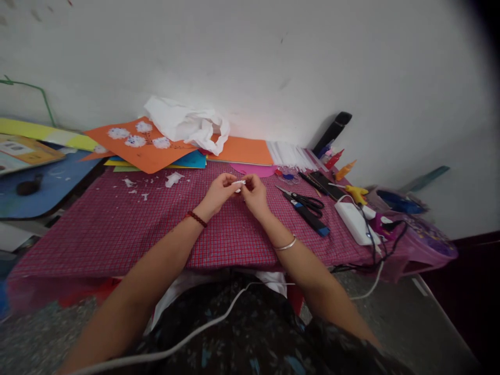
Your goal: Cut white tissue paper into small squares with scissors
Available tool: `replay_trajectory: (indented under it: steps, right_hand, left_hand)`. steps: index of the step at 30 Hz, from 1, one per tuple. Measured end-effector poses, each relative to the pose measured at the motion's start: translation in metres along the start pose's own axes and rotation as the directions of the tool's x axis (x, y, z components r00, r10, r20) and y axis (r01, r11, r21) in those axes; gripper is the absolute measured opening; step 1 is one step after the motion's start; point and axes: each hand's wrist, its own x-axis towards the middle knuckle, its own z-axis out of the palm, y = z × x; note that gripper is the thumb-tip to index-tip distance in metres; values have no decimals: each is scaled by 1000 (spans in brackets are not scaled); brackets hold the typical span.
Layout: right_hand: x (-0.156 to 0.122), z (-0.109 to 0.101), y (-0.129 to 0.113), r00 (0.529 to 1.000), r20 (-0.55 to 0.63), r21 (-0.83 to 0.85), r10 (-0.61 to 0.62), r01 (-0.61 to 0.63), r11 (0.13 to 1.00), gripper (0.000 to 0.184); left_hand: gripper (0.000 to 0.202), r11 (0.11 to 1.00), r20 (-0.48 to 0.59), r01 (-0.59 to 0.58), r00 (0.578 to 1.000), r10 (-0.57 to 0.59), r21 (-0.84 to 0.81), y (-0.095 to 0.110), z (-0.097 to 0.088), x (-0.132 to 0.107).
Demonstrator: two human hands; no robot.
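Over the middle of the table my left hand [219, 194] and my right hand [254, 195] meet, fingertips close together. Between them is a small crumpled piece of white tissue paper [238, 184], pinched by the fingers of both hands and partly hidden by them. To the left, torn bits of white tissue [174, 179] lie scattered on the checked tablecloth [156, 229]. A pair of black-handled scissors [307, 202] rests to the right of my right hand, beside a blue-and-black cutter [312, 219].
Behind lie a large crumpled tissue sheet [175, 120] and an orange card [146, 156] with white puffs. At the right are a yellow glue gun [356, 194], a white power strip [357, 224] with cables, and a pink stool [425, 245]. A blue board [58, 192] stands left.
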Motion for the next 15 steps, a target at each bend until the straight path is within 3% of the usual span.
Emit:
replay_trajectory:
  steps: [4,9,12,15]
  right_hand:
    - [1,2,-2,989,-14,175,144,-139,975,13]
    - [2,-1,-6,946,106,312,305,-323,894,16]
    - [0,-3,-10,920,185,343,347,-391,854,19]
    - [1,-6,-13,911,224,352,346,-407,843,20]
  left_hand:
    - [24,999,-21,-38,999,38,-3,-2,-1,2]
    - [26,992,3,9,1000,-8,-128,4,-7,4]
    - [25,968,38,23,999,-14,-249,6,-10,4]
    - [19,966,29,-3,1000,11,-260,5,-12,6]
